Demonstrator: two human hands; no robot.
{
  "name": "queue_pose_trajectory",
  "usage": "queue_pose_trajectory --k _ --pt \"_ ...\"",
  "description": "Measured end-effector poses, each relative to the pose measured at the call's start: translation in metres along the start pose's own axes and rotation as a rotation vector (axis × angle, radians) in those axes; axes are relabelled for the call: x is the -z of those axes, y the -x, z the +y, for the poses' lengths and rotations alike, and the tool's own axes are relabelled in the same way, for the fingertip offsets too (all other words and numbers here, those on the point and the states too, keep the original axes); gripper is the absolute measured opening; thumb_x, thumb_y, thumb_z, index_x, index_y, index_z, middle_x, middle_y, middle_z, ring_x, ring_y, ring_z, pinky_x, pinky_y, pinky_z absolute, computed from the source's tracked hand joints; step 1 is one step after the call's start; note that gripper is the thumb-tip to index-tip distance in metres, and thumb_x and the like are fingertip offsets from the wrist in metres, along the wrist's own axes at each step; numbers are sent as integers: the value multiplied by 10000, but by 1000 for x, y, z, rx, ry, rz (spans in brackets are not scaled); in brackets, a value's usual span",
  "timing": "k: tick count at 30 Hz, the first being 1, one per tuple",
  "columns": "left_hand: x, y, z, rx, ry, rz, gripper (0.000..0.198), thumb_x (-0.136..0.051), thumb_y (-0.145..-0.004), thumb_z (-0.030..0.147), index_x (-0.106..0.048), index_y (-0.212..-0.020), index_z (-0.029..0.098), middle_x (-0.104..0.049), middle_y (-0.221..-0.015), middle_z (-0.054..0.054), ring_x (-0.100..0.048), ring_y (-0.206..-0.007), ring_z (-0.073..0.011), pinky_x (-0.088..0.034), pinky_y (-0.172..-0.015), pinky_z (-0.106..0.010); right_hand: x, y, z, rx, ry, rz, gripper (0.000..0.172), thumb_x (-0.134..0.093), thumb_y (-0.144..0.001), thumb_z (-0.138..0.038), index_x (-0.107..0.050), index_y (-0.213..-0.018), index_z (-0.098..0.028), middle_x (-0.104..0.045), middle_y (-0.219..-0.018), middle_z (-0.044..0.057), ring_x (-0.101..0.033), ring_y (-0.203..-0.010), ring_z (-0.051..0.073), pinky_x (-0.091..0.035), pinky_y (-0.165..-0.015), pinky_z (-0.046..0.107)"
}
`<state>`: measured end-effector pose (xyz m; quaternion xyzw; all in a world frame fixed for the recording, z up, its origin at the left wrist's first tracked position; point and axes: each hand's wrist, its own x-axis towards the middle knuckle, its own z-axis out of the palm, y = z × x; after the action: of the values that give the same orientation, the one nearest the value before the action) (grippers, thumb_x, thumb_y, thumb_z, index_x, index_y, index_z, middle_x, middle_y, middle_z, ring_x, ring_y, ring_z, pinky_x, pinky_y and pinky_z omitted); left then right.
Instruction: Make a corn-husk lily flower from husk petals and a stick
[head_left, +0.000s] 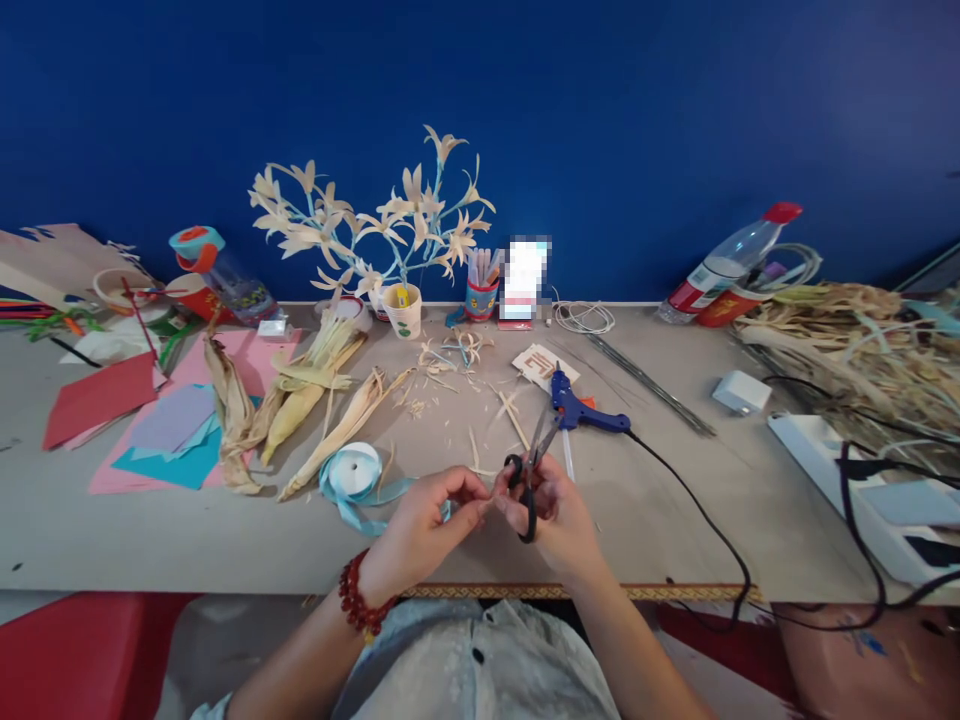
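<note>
My right hand [564, 520] is closed around black-handled scissors [529, 505], whose blades point up and away from me, slightly apart. My left hand [435, 515] has its thumb and forefinger pinched together, meeting the right fingertips. Whatever sits between those fingertips is too small to make out. By the left wrist lies a roll of light blue ribbon [355, 470], partly unwound. Beyond my hands, thin pale husk strips [511, 418] and small trimmings are scattered. A blue glue gun [581, 405] rests just past the scissors' tips.
Dried corn husks [315, 400] and coloured paper [176, 420] lie left. Husk flowers [409, 205] stand in a paper cup [405, 318] at the back. Metal wires [652, 385], a bottle [720, 270], a white power strip [825, 490] and a husk pile [847, 340] are right.
</note>
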<state>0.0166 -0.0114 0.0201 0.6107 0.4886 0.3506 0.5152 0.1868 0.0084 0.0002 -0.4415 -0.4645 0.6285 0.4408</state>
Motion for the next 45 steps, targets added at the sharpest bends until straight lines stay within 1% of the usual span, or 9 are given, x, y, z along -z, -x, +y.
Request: queue_pose_trajectory --k 5,11,16,21,26,30,36,40,45 --pt "3 1 -4 -4 25 5 149 -571 -899 316 -639 -931 187 -659 -847 -35 -585 -784 -161 -444 -703 -256 2 1 3 1 12 0 362 -790 -617 -280 -475 -791 -236 -611 -700 -30 -554 -606 140 -425 -554 261" --pt "-1 4 -14 9 228 236 173 -565 -913 324 -603 -1010 185 -619 -853 -31 -579 -778 -146 -455 -711 -251 -1 4 2 48 -71 54 264 -743 -707 -285 -518 -833 -228 -627 -747 -14 -536 -609 134 -420 -548 257" --pt "-8 6 -15 -35 232 83 276 -566 -916 290 -547 -1172 189 -579 -813 -14 -552 -748 -140 -424 -679 -248 -7 3 0 25 -80 -2 300 -763 -684 -277 -516 -845 -225 -624 -774 -8 -551 -638 137 -444 -570 258" --pt "-5 7 -13 -69 218 31 347 -544 -917 248 -505 -1257 191 -574 -823 -19 -547 -770 -149 -423 -712 -262 -9 4 2 9 -51 20 305 -751 -659 -246 -476 -791 -240 -600 -708 -29 -538 -633 146 -434 -562 263" --pt "-4 9 -17 -63 349 150 312 -552 -910 276 -535 -1210 192 -584 -851 -29 -541 -782 -154 -422 -700 -255 -7 7 2 5 -126 35 284 -738 -660 -203 -495 -803 -234 -610 -685 -40 -506 -576 126 -393 -518 242" --pt "-17 11 -26 -53 482 303 206 -581 -894 318 -596 -1045 179 -604 -876 -45 -553 -820 -166 -435 -727 -261 -6 7 4 55 -152 87 259 -750 -692 -227 -546 -851 -225 -608 -697 -39 -476 -544 107 -359 -493 230" --pt "-38 10 -27 -52 498 343 122 -619 -883 299 -612 -868 178 -572 -848 -21 -534 -788 -143 -430 -701 -243 -11 9 8 94 -140 125 286 -778 -694 -229 -547 -863 -230 -623 -731 -29 -503 -576 112 -385 -524 232" --pt "-40 7 -24 -69 521 391 111 -610 -890 271 -614 -826 182 -567 -844 -15 -524 -783 -135 -420 -693 -233 -15 10 7 118 -147 123 267 -768 -710 -263 -538 -843 -236 -620 -732 -21 -523 -601 129 -419 -558 251" --pt "-38 6 -20 -82 606 364 120 -580 -906 240 -591 -803 181 -558 -801 -7 -523 -763 -135 -417 -722 -251 -14 15 5 64 -101 61 329 -805 -673 -292 -523 -832 -232 -595 -742 -26 -519 -619 126 -421 -576 243"
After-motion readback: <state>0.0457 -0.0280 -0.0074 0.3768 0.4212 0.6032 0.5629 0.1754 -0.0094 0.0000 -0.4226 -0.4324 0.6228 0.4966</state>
